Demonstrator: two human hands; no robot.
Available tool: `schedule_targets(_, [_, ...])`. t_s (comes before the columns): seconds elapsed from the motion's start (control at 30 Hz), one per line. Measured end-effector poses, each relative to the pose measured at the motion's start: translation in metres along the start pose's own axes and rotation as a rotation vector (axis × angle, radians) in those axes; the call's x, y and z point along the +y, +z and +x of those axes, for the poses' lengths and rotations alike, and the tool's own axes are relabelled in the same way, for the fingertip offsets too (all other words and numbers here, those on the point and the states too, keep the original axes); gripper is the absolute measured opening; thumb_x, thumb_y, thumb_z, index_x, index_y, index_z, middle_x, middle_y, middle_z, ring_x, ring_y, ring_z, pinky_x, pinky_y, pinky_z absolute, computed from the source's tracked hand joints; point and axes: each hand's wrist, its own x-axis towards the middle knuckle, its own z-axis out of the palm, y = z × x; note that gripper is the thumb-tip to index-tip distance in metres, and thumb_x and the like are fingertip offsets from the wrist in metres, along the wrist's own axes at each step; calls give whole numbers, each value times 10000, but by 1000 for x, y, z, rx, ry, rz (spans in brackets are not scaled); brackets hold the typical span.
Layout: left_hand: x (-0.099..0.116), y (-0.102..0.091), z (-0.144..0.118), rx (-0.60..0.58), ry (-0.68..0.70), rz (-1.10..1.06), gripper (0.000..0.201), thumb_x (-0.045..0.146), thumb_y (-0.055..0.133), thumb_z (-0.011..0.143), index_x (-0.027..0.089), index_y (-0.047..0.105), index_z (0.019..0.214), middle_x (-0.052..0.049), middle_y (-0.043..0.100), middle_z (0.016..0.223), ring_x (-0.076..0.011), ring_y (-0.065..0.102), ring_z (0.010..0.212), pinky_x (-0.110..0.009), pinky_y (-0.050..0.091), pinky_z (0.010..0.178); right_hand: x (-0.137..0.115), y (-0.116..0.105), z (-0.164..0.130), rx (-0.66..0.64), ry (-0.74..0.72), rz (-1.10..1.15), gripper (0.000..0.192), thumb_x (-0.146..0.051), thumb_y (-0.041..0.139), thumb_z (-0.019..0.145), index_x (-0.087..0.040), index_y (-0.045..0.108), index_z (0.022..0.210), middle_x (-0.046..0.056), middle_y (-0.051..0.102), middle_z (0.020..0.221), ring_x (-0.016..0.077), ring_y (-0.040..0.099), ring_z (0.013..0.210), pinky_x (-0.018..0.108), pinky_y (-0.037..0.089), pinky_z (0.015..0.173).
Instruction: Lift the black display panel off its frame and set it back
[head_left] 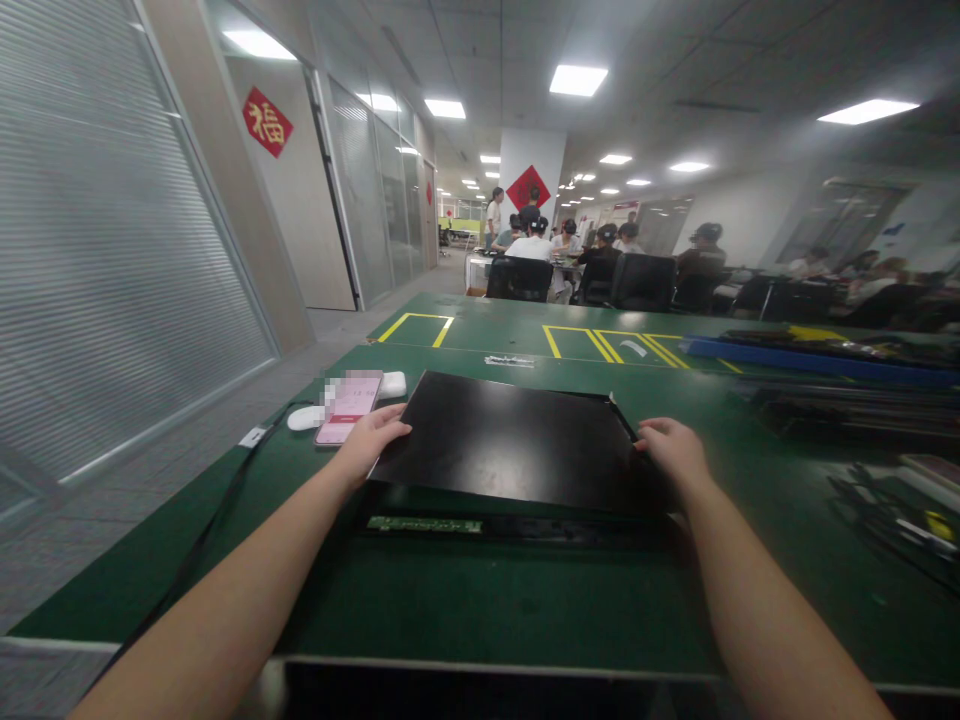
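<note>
A flat black rectangular panel (510,435), glossy and perhaps a screen panel, is held between both hands over the green table. My left hand (373,438) grips its left edge, thumb on top and fingers beneath. On the opposite side, my right hand (669,446) pinches the panel's right edge near a thin dark strip. Below the panel's near edge lies a long dark bar with a green circuit board (424,524) at its left end. Whether the panel touches the table cannot be told.
A phone (349,408) and a white case (392,384) lie beyond my left hand. Cables (900,525) sit at right, below dark stacked strips (832,415) and a blue tray (795,355). Yellow tape marks the green table (495,600). Several people sit in the background.
</note>
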Motion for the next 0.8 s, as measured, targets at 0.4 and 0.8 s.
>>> schedule_targets(0.4, [-2,2,-1,0,30,54,418,232,729,558,168,722,971,-48,776,808,-275,727,811,-380,563,780,-11,-4,-7,-10,-34,-161,283,-277,547,753,-211,713,972,46,732,769,216,653,807,283,415,633])
schedule_targets(0.8, [-4,0,-1,-26,16,48,447,255,745,566,157,708,1000,-48,773,796,-264,726,759,-373,552,764,-11,-4,-7,1,-65,-214,270,-301,559,757,-217,739,939,68,734,800,227,658,837,282,425,633])
